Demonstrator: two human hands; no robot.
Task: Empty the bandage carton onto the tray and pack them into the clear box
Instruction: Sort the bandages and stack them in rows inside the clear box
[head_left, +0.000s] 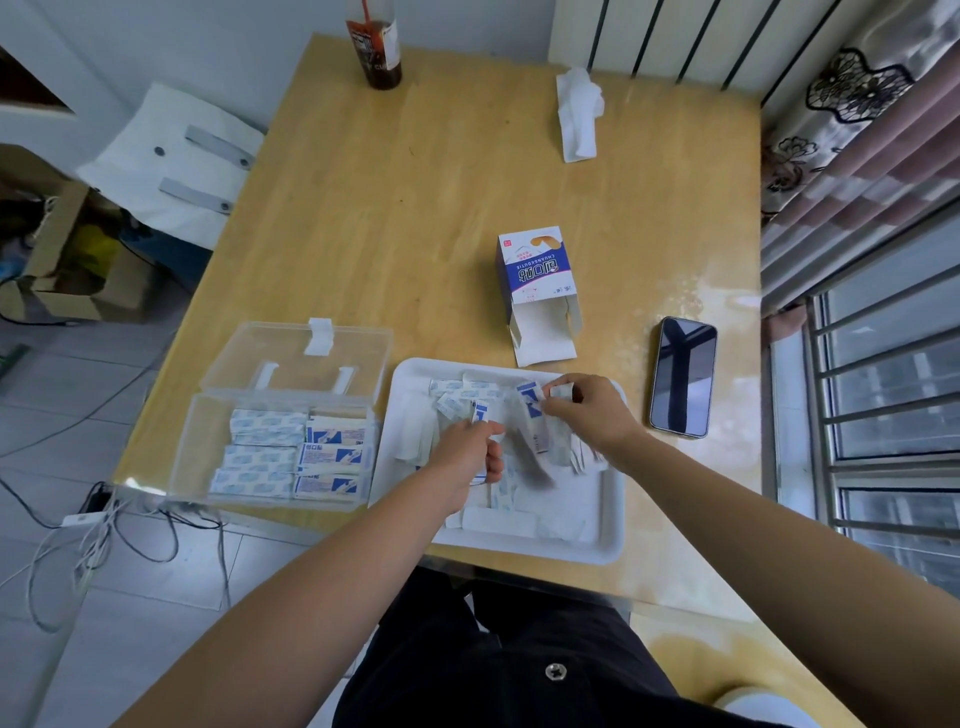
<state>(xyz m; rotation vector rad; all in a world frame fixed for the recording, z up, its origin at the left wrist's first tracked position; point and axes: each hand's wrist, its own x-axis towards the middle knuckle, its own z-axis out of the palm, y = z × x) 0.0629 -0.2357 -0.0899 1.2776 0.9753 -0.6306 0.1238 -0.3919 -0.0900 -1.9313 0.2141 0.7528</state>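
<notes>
Loose bandages (452, 392) lying in messy pile on white plastic tray (615, 519). More sitting in neat rows inside clear box (193, 447), just beside tray. Left hand (467, 449) curling round small bunch. Right hand (592, 415) pinching one strip by its end. Strips looking thin, flat, very light, bendy. Paper wraps probably sliding apart easily, so squeezing flat sides of tidy stack seeming best. Carton (535, 270), thin card, lying open on smooth wooden counter (415, 208) behind tray.

Wooden table (415, 208), centre; tiled floor (52, 415), 8 o'clock; barred window (893, 405), 3 o'clock; floral curtain (857, 130), 2 o'clock; radiator (665, 36), 1 o'clock.
</notes>
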